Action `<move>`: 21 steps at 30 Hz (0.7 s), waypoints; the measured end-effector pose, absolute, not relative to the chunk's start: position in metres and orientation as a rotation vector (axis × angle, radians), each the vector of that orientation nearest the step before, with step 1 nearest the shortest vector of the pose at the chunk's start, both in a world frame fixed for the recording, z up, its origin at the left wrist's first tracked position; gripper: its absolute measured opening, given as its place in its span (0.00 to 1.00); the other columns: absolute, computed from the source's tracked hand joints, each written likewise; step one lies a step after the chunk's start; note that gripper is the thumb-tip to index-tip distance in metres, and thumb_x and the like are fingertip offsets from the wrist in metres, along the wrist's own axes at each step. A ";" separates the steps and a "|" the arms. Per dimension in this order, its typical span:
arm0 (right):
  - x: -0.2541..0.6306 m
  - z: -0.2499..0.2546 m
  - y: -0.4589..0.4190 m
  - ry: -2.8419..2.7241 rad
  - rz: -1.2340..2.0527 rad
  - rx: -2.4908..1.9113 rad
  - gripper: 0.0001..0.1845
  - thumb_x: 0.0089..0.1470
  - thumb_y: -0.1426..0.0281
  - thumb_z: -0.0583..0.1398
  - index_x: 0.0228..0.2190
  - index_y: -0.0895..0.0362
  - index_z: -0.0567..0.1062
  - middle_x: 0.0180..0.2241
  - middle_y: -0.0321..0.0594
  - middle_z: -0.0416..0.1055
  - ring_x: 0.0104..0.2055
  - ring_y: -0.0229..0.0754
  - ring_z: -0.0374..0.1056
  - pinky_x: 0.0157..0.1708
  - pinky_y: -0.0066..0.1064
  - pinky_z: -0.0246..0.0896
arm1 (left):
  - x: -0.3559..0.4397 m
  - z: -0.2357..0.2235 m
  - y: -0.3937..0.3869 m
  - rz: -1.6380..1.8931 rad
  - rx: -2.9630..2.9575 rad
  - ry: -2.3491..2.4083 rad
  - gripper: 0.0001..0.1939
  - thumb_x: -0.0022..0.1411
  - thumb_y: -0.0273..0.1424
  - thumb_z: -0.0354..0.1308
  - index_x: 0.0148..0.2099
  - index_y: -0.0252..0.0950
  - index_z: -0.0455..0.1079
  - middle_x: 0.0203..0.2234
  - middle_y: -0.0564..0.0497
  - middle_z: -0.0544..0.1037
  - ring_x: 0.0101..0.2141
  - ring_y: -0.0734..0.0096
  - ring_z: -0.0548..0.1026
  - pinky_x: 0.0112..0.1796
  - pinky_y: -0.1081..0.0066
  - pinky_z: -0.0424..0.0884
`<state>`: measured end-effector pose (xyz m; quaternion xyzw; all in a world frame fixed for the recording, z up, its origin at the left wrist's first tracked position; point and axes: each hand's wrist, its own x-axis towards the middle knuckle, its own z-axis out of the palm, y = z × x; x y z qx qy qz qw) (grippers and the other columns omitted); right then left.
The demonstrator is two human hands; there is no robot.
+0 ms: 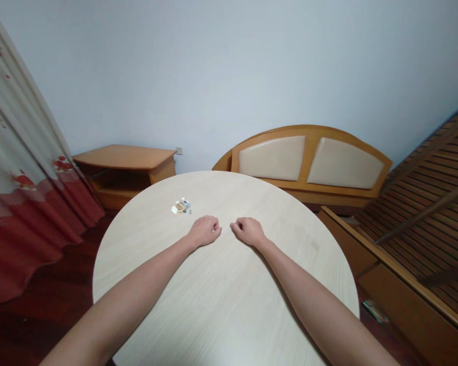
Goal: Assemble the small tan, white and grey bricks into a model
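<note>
Both of my hands rest on the pale round table, a short gap between them. My left hand is curled into a loose fist, with nothing showing in its fingers. Facing it, my right hand is loosely closed too, thumb side toward the left hand, and I see nothing in it. Just beyond and left of my left hand lies a small pile of flat pieces, white, tan and grey-blue, too small to name. Neither hand touches the pile.
A wooden cabinet stands behind the table at the left, near a red and white curtain. A padded headboard leans by the wall at the back. On the right is a wooden bed frame with slats.
</note>
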<state>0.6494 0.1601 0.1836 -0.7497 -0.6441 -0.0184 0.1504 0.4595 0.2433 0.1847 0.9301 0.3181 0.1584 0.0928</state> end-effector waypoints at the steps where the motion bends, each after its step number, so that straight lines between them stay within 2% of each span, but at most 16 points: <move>1: 0.650 0.184 0.160 -1.848 -0.039 -2.146 0.21 0.64 0.58 0.55 0.28 0.55 0.81 0.30 0.44 0.80 0.32 0.43 0.72 0.29 0.31 0.47 | 0.459 0.184 0.244 0.475 2.763 0.937 0.10 0.65 0.35 0.53 0.32 0.38 0.71 0.32 0.46 0.79 0.38 0.60 0.76 0.39 0.64 0.68; 16: 0.652 0.187 0.155 -1.842 0.127 -1.937 0.23 0.62 0.58 0.55 0.22 0.57 0.76 0.23 0.39 0.74 0.25 0.37 0.61 0.27 0.30 0.44 | 0.459 0.188 0.241 0.458 2.755 0.951 0.10 0.65 0.34 0.54 0.32 0.37 0.70 0.32 0.46 0.78 0.37 0.61 0.75 0.38 0.66 0.67; 21: 0.656 0.180 0.159 -1.787 0.189 -1.888 0.23 0.60 0.56 0.55 0.21 0.57 0.74 0.21 0.37 0.71 0.25 0.37 0.61 0.27 0.29 0.45 | 0.459 0.187 0.242 0.449 2.754 0.956 0.10 0.65 0.34 0.54 0.32 0.37 0.71 0.32 0.47 0.78 0.37 0.62 0.75 0.38 0.67 0.67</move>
